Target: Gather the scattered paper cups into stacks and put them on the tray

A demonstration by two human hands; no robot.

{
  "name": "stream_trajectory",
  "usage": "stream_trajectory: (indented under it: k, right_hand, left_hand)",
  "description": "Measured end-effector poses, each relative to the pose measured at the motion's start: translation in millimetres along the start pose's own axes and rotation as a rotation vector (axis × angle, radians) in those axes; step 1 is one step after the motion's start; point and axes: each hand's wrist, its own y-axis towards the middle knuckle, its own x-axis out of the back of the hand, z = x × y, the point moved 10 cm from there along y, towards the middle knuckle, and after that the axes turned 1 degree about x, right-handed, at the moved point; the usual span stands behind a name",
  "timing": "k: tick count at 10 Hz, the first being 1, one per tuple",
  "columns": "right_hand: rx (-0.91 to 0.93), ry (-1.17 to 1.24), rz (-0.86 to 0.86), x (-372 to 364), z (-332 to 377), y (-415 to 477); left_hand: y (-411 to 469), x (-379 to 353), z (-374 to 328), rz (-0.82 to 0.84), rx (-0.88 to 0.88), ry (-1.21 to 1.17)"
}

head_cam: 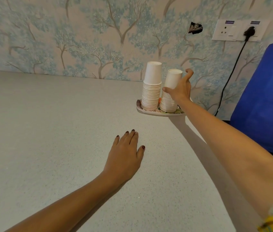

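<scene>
Two stacks of white paper cups stand upside down on a small patterned tray (pixel 142 111) near the table's far right corner. The left stack (pixel 151 87) is taller and stands free. My right hand (pixel 180 88) reaches out and wraps around the right stack (pixel 170 97), thumb on its front and fingers behind it. My left hand (pixel 125 154) lies flat, palm down, on the grey table closer to me, fingers slightly spread and holding nothing.
The speckled grey table (pixel 57 139) runs back to a wall with blue tree wallpaper. A blue chair (pixel 264 101) stands past the table's right edge. A socket plate (pixel 237 30) with a black cable hanging down sits on the wall above it.
</scene>
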Motion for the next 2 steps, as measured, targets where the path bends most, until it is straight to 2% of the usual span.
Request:
stream_trajectory:
  k: [2]
  right_hand:
    - [0.088, 0.106, -0.179, 32.8, 20.1, -29.5]
  left_hand:
    - [0.1, 4.1, -2.8, -0.025, -0.002, -0.008]
